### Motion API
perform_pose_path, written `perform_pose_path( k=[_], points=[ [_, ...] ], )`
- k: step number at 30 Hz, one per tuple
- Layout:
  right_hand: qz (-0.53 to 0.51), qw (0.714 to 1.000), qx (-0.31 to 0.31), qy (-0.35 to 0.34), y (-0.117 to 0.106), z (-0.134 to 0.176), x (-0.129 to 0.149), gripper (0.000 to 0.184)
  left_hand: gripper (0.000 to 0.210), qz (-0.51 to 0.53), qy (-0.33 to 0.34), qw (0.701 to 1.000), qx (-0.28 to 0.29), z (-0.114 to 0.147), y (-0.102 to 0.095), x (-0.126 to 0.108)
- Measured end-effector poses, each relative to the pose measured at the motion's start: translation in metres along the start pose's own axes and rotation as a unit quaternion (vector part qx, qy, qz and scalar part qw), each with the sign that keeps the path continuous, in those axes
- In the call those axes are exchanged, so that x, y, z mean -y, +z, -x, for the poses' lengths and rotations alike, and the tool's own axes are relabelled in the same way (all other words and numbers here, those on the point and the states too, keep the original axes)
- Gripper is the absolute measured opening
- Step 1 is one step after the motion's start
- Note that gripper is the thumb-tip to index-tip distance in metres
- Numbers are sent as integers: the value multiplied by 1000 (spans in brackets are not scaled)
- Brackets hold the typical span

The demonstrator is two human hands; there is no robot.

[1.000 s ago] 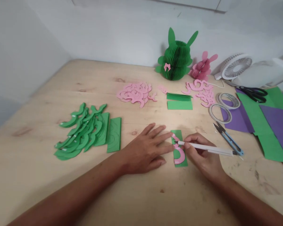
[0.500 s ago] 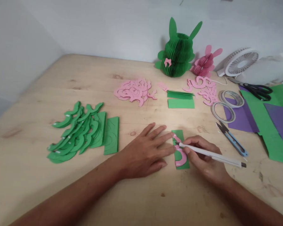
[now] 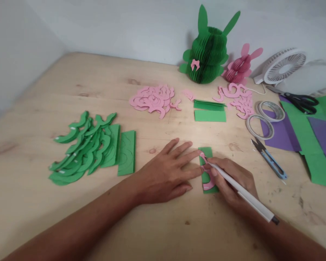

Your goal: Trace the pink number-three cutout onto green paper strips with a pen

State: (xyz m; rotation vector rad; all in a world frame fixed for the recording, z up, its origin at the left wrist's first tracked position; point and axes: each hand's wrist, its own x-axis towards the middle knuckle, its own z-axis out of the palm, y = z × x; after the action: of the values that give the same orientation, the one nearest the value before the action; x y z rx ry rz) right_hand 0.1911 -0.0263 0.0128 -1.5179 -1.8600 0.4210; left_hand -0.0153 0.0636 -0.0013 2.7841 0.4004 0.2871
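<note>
My left hand (image 3: 168,172) lies flat with its fingers spread, two fingertips pressing the left edge of a pink curved paper cutout (image 3: 212,182). Beneath that cutout is a small green paper strip (image 3: 205,149) on the table. My right hand (image 3: 235,181) is closed around a white pen (image 3: 243,194), its tip at the cutout's upper part. Left of my left hand are a folded green paper piece (image 3: 126,152) with curved pencil lines and a heap of green curved cutouts (image 3: 87,152).
Pink cutouts (image 3: 153,99) and green strips (image 3: 209,115) lie farther back. A green paper rabbit (image 3: 209,54), a pink one (image 3: 237,69) and a fan (image 3: 284,67) stand by the wall. Tape rolls (image 3: 260,127), thread snips (image 3: 270,159), scissors (image 3: 301,101) and coloured paper (image 3: 312,156) are right.
The pen tip has moved up along the pink cutout's edge, and the pen's rear end has swung down toward me. My left hand keeps its hold. The view has tilted slightly downward.
</note>
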Motion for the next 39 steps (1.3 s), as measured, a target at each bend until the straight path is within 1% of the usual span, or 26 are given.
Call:
perform_pose_path(
  k=[5, 9, 18, 25, 31, 35, 39],
  points=[
    [-6, 1000, 7, 4, 0, 2, -1, 20, 38, 5, 5, 1000, -8, 0, 0, 1],
    [-7, 1000, 5, 11, 0, 1, -1, 20, 40, 5, 7, 1000, -8, 0, 0, 1],
    [-7, 1000, 8, 2, -1, 1, 0, 19, 41, 0, 11, 1000, -5, 0, 0, 3],
    [-19, 1000, 3, 12, -1, 2, -1, 19, 42, 0, 3, 1000, -11, 0, 0, 1],
    [-28, 999, 5, 20, -2, 2, 0, 20, 42, 2, 8, 1000, -10, 0, 0, 1],
    [-13, 999, -21, 30, -2, 3, 0, 19, 40, 4, 0, 1000, -11, 0, 1, 1],
    [23, 996, -71, 52, 0, 5, -2, 23, 39, 7, -1, 1000, -10, 1, 1, 1]
  ],
)
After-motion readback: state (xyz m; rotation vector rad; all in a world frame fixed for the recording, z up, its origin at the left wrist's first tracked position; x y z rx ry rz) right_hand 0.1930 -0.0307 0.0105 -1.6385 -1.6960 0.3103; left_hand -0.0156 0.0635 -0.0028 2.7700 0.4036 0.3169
